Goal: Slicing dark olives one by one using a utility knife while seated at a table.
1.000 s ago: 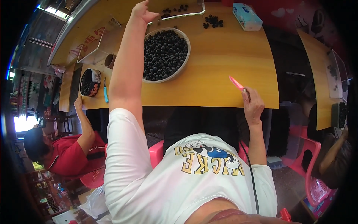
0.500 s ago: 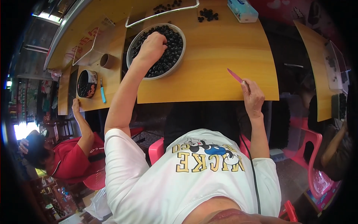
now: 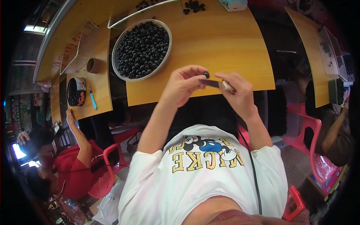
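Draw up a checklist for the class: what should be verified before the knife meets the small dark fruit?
1. Fruit pinched in left hand fingertips: ok.
2. Knife gripped in right hand: ok.
3. Blade pointing towards the fruit: ok.
4. Left fingers away from the blade edge: cannot tell.
5. Bowl of dark fruit on the yellow table beyond the hands: ok.

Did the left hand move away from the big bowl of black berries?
Yes. The left hand has left the big bowl and come back toward the person's body, now pinching one black berry beside the right hand.
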A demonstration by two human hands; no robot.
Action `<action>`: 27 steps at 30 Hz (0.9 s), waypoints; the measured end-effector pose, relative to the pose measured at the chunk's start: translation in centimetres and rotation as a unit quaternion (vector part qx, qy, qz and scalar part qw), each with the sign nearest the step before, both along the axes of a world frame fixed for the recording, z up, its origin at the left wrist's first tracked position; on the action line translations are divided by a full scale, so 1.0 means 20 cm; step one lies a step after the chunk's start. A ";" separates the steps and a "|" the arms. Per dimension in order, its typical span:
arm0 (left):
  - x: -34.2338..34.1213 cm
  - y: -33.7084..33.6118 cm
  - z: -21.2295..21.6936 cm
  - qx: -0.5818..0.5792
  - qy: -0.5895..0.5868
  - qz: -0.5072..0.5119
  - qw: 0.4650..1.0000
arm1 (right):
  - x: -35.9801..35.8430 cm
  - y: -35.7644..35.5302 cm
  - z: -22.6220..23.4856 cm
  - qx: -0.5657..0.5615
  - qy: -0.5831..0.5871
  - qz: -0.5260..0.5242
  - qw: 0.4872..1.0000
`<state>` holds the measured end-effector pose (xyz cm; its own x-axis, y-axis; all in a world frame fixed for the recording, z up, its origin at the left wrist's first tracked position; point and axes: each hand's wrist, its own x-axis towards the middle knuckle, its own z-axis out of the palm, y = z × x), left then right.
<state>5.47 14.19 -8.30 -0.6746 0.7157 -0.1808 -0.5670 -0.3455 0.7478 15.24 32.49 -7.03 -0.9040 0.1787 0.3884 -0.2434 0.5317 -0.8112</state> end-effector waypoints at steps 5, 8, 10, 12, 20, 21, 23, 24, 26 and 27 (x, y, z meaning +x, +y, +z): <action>0.12 0.08 -0.06 0.064 -0.116 0.004 0.991 | -0.03 -0.02 -0.03 0.129 0.127 -0.013 0.983; 0.13 0.07 -0.06 0.069 -0.128 -0.025 0.989 | -0.02 -0.02 -0.05 0.149 0.160 -0.019 0.976; 0.15 0.08 -0.08 0.084 -0.146 -0.015 0.986 | -0.01 -0.01 -0.06 0.151 0.175 -0.019 0.973; 0.16 0.09 -0.10 0.100 -0.163 -0.005 0.981 | -0.01 -0.01 -0.06 0.167 0.228 -0.021 0.959; 0.15 0.07 -0.12 0.144 -0.174 0.029 0.974 | 0.06 -0.04 0.00 0.178 0.154 -0.014 0.972; 0.15 0.06 -0.11 0.132 -0.168 0.043 0.976 | 0.07 -0.04 0.01 0.169 0.101 -0.011 0.980; 0.14 0.05 -0.10 0.145 -0.169 0.033 0.974 | 0.08 -0.03 0.00 0.187 0.100 -0.010 0.977; 0.14 0.05 -0.09 0.159 -0.167 0.024 0.973 | 0.09 -0.03 -0.01 0.205 0.102 -0.007 0.974; 0.15 0.05 -0.08 0.155 -0.165 0.024 0.974 | 0.08 -0.03 -0.02 0.208 0.111 -0.015 0.972; 0.15 0.05 -0.08 0.152 -0.162 0.023 0.975 | 0.07 -0.03 -0.02 0.211 0.121 -0.023 0.970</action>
